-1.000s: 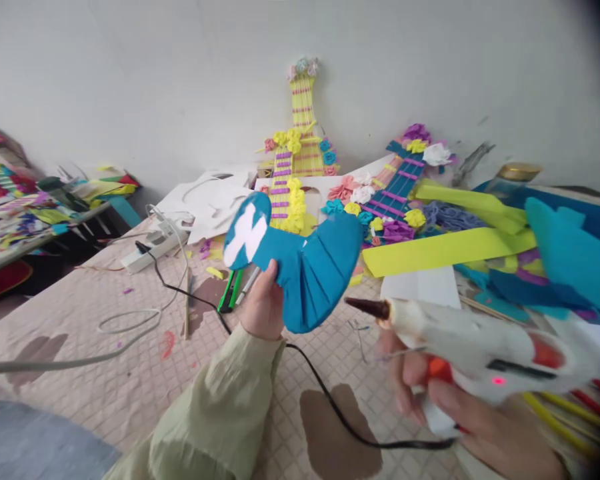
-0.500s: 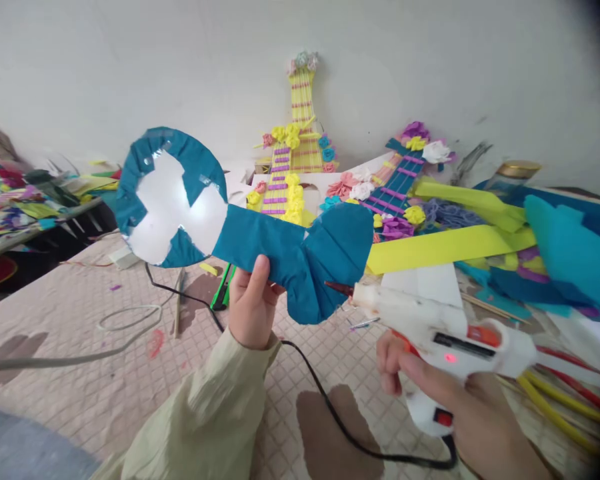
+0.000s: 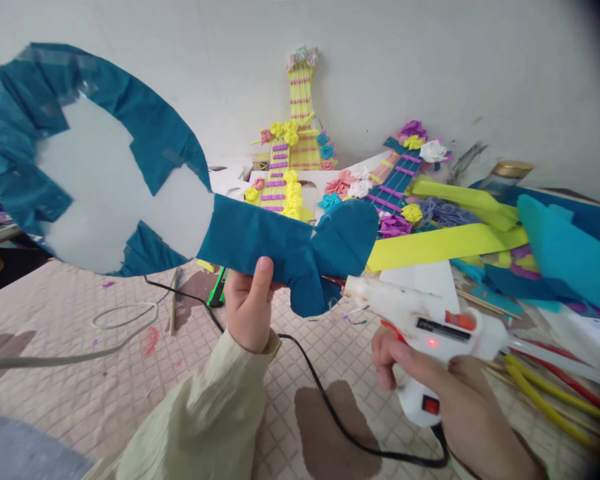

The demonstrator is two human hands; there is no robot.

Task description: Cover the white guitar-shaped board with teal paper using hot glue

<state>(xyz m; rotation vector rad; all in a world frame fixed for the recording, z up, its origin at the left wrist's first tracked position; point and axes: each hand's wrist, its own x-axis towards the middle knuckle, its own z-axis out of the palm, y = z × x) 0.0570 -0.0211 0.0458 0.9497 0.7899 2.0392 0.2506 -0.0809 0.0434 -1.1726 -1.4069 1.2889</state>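
My left hand (image 3: 250, 307) pinches the narrow middle of a cutout (image 3: 253, 233) partly wrapped in dark teal paper, thumb in front. Its large round end, at the upper left, shows a white centre with folded, taped teal edges. The smaller lobed end at the right is all teal. My right hand (image 3: 460, 393) is wrapped round the handle of a white hot glue gun (image 3: 405, 303), with a finger at the orange trigger. A red light glows on its side. The brownish nozzle lies against the teal paper at the lobed end. A clear glue stick (image 3: 555, 357) sticks out of its back.
Against the wall stand decorated yellow paper guitars (image 3: 280, 180) and a teal one (image 3: 395, 180) with paper flowers. Yellow and blue paper strips (image 3: 445, 247) pile up at the right beside a gold-lidded jar (image 3: 510, 172). A green cutter (image 3: 219, 288) and black cord (image 3: 325, 393) lie on the table.
The cutout's round end has swung up and left and looks larger, closer to me. The glue gun has shifted slightly left, its nozzle still at the lobed end.
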